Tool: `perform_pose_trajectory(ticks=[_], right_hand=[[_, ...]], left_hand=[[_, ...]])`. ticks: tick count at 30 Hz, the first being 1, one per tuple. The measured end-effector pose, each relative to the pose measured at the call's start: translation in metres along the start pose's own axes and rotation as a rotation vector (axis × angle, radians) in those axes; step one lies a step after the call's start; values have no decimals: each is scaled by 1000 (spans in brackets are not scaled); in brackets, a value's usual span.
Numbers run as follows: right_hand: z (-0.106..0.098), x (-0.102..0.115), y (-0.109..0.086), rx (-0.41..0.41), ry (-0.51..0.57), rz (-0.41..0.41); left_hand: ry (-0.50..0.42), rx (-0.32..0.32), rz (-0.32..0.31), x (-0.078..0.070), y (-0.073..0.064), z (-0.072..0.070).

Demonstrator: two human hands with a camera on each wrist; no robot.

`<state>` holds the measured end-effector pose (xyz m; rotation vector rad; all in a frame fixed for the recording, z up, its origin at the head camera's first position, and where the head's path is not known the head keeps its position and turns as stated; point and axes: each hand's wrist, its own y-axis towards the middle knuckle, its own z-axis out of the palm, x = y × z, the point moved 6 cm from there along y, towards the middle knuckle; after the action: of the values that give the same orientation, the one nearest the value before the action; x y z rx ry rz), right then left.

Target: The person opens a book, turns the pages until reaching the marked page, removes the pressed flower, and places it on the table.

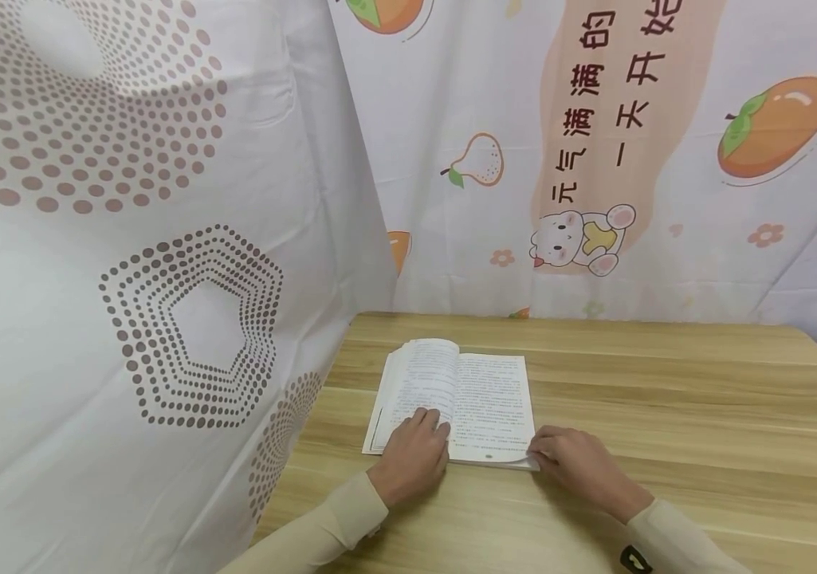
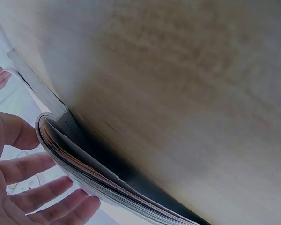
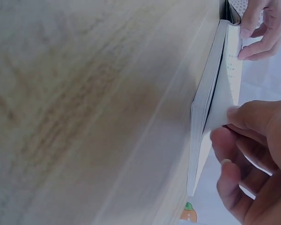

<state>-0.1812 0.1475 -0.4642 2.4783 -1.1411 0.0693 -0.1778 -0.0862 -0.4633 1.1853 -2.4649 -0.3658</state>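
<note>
An open book (image 1: 490,399) with printed pages lies on the wooden table, its left-hand pages bulging up in a curve. My left hand (image 1: 414,458) rests on the lower part of the left-hand pages near the spine. In the left wrist view the fingers (image 2: 42,194) of that hand lie extended against the curved pages. At the lower right corner of the book, my right hand (image 1: 583,466) pinches the corner of a page. The right wrist view shows this page (image 3: 222,105) lifted a little off the stack below, held between thumb and fingers.
The wooden table (image 1: 666,399) extends to the right of the book. A white curtain with dotted patterns (image 1: 200,319) hangs close on the left. Behind the table hangs a cloth printed with fruit and writing (image 1: 465,239).
</note>
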Motion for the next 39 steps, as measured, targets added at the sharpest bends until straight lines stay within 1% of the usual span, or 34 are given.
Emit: perform_pose_trajectory(ticks=[5,9,13,17,20,24,28,34,39], right_hand=[[-2,0,1,-41,13,10],[-4,0,2,-52,12,35],[-7,-3,3,-54,56,95],[-11,-5,4,-52,149,149],[-14,-5,5,-46,186,150],[-17,-2,7,-59,183,137],[-21,2,9,-111,177,108],[-28,9,12,-225,189,60],[-36,9,11,-316,216,54]], left_hand=[[-35,16,-2,0,1,0],[-43,50,-11,-2,3,2],[-18,57,-11,-5,4,6],[26,51,-9,-8,4,8],[61,60,-15,-9,4,8],[85,67,-23,-11,4,8],[103,43,-19,-11,5,6],[120,24,-17,-11,5,2],[115,6,-6,-10,5,2]])
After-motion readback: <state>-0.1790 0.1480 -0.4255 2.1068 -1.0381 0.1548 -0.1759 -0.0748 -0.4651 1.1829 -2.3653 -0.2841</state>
